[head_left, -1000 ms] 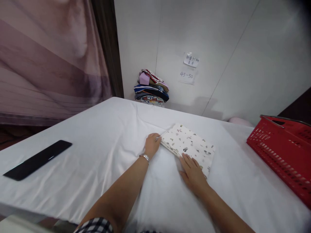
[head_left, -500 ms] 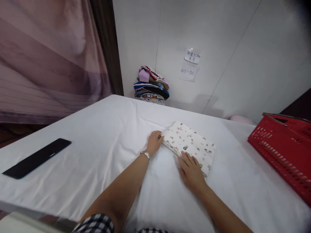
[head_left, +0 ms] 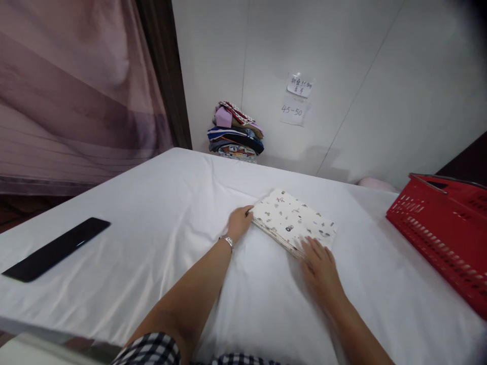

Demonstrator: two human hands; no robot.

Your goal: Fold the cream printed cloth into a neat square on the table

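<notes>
- Head view: a folded cloth (head_left: pixel 293 224) with small prints lies flat on the white sheet (head_left: pixel 160 228) over the table, a bit right of the middle.
- Head view: the left hand (head_left: pixel 238 223) touches the left corner of the folded cloth. Its fingers are bent in, but I cannot tell if they pinch the edge or only press beside it.
- Head view: the right hand (head_left: pixel 321 266) lies open and flat, with its fingertips (head_left: pixel 309 245) on the near edge of the folded cloth. It grips nothing.
- Head view: a silver bracelet (head_left: pixel 227 239) sits on the left wrist.
- Head view: the cloth looks folded into a neat, small rectangle already. I think the folding is nearly done, and what is left is to smooth it and put it somewhere.
- Head view: a red basket (head_left: pixel 437 230) stands on the right side of the table, well apart from the cloth.
- Head view: a pile of folded clothes (head_left: pixel 235 133) sits at the far edge by the wall, under two paper notes (head_left: pixel 296 96).
- Head view: a long black bar (head_left: pixel 57 248) lies far to the left.
</notes>
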